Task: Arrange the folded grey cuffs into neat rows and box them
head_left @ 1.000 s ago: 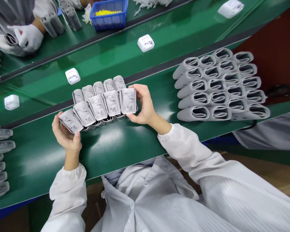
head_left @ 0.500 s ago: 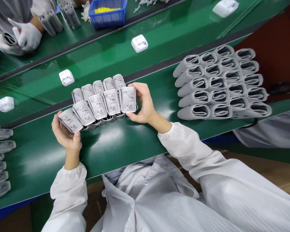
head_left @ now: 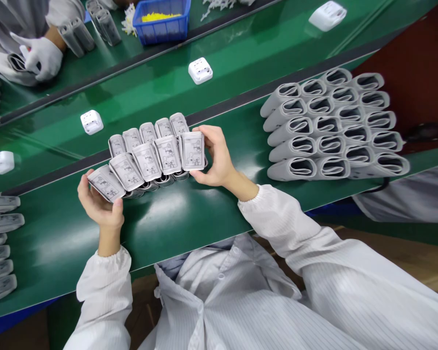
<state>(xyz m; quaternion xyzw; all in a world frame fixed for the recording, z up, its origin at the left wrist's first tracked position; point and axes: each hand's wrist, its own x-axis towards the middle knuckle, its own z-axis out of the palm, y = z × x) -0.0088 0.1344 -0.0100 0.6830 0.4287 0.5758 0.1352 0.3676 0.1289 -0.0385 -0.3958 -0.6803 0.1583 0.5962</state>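
A row of folded grey blood pressure cuffs, printed with line drawings, is pressed between my two hands. My left hand grips the left end, its thumb at the lower corner of the tilted end cuff. At the right end, my right hand clasps the last cuff with the thumb below and fingers above. Directly behind and partly under this row sits another row of folded cuffs on the green table. The undersides of the held cuffs are hidden.
Stacked folded grey cuffs stand at the right, and more cuffs lie at the left edge. Several white plastic units sit on the green conveyor. Beyond it are a blue bin with yellow pieces and a co-worker's gloved hands.
The white units on the conveyor have shifted to the left. My hands and the held row of cuffs have barely moved.
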